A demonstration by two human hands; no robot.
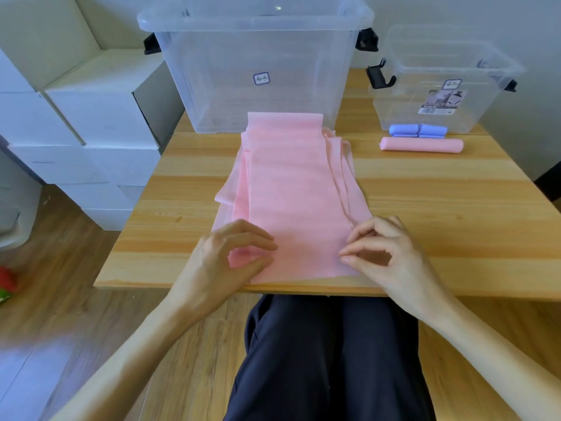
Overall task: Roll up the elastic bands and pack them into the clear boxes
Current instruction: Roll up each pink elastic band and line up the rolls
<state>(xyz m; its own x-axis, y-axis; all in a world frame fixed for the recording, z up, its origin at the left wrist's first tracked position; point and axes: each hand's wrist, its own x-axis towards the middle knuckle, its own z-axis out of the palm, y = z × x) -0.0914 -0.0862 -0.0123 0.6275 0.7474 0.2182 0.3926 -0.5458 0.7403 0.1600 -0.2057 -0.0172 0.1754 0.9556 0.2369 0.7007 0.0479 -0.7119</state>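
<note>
A stack of flat pink elastic bands (291,189) lies lengthwise in the middle of the wooden table (440,214), reaching from the near edge to the big clear box (252,65). My left hand (233,253) hovers at the bands' near left corner with fingers curled, thumb and forefinger close together. My right hand (382,253) is at the near right corner, its fingertips pinching the top band's edge. A rolled pink band (422,145) and rolled blue bands (418,130) lie in front of the small clear box (443,83).
Both boxes stand open at the back of the table, with black latches on their sides. White cartons (91,117) are stacked to the left of the table. My lap in dark trousers (328,354) is under the near table edge.
</note>
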